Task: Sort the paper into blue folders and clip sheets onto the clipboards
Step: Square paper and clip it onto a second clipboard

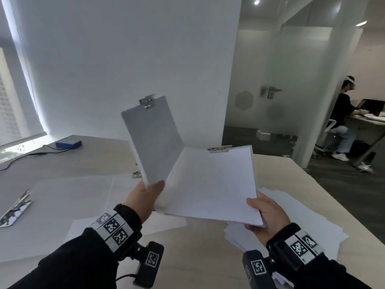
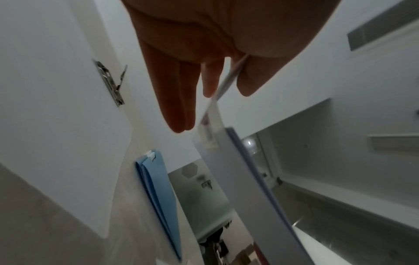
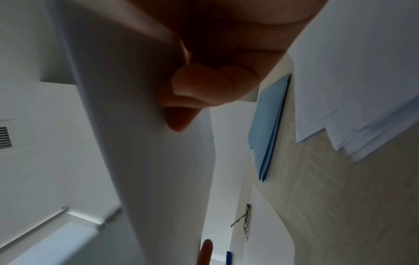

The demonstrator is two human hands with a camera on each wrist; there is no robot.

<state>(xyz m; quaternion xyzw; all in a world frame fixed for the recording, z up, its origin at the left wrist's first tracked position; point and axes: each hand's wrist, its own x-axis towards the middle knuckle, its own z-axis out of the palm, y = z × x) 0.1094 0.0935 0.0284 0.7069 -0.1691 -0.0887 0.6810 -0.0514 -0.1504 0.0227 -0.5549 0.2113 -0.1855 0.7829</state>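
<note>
My left hand (image 1: 153,187) pinches the bottom edge of a pale clipboard (image 1: 153,138) and holds it upright, metal clip (image 1: 146,103) at the top. In the left wrist view, thumb and fingers (image 2: 211,86) squeeze that thin board (image 2: 249,188) edge-on. My right hand (image 1: 258,213) grips the near right corner of a second clipboard (image 1: 212,184) stacked with white sheets, tilted and close beside the first. Curled fingers (image 3: 181,100) press under it (image 3: 158,161). A blue folder (image 2: 158,193) lies on the table below, also seen from the right wrist (image 3: 267,125).
Clear clipboards lie flat on the left, one with its clip (image 1: 15,209) near the table edge. A loose paper pile (image 1: 291,215) sits under my right hand. A blue box (image 1: 68,143) with a cable is at the far left. A seated person (image 1: 341,117) works beyond the table.
</note>
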